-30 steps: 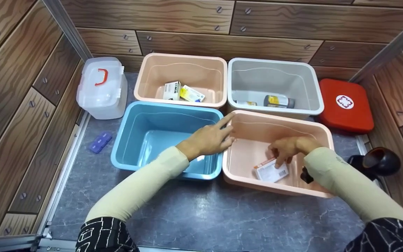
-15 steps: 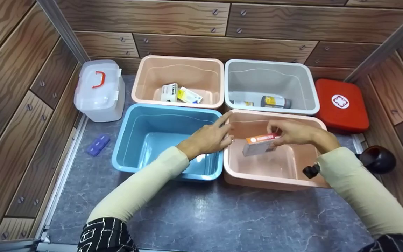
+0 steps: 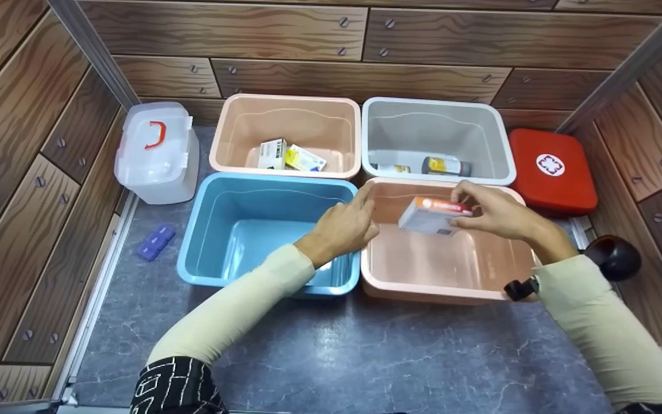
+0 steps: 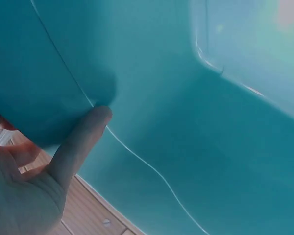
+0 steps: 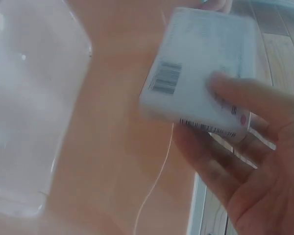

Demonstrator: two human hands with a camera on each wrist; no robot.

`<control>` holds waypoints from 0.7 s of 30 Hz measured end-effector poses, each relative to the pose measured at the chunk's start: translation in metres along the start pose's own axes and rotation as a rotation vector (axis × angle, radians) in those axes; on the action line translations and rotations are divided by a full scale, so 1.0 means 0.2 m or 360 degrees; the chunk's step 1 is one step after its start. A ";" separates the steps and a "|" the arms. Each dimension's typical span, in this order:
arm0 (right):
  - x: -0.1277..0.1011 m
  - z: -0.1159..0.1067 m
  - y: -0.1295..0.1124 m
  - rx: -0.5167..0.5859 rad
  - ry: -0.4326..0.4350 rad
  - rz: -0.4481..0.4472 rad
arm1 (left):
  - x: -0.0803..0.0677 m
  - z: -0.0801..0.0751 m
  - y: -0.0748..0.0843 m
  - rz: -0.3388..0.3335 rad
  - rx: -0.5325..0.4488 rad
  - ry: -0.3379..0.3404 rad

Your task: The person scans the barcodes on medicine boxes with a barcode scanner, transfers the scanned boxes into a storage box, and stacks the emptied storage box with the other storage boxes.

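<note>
My left hand [image 3: 343, 226] is resting over the seam between the blue bin [image 3: 216, 227] and the near pink bin [image 3: 440, 290], fingers lying straight and loose, the index finger pointing up along the pink rim, holding nothing. In the left wrist view my thumb [image 4: 81, 142] is pressing flat against the blue wall. To the right, my right hand [image 3: 495, 211] is pinching a small white box with an orange band [image 3: 431, 215], fingers underneath and thumb at its far end, and is holding it in the air above the near pink bin. My right forearm is angling in from the lower right, wrist slightly raised.
</note>
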State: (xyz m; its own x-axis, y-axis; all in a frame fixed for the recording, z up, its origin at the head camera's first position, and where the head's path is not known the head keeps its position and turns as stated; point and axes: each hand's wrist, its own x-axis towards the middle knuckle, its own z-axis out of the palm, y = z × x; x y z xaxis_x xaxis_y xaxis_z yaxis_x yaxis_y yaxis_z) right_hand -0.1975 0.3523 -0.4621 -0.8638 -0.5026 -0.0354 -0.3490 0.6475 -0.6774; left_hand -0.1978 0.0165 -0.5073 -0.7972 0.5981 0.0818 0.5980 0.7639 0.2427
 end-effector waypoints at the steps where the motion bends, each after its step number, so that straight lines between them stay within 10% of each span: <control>1: 0.00 0.00 0.00 0.0017 0.0029 -0.0014 | 0.00 0.00 0.00 -0.0017 0.0008 0.0006; 14: -0.02 0.05 0.02 0.0427 0.0236 0.0159 | 0.01 0.01 -0.04 -0.0010 -0.0138 0.0063; 21: -0.02 0.07 0.01 0.0452 0.0402 0.0052 | 0.00 -0.03 -0.04 -0.0001 -0.0138 -0.0126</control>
State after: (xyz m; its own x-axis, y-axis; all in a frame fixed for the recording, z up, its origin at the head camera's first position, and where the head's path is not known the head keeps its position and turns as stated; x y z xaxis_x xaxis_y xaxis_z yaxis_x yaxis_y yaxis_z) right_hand -0.1904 0.3474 -0.4726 -0.9475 -0.3045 0.0980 -0.2359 0.4584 -0.8569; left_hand -0.2028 0.0078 -0.5040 -0.7865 0.6175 0.0056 0.5853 0.7425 0.3258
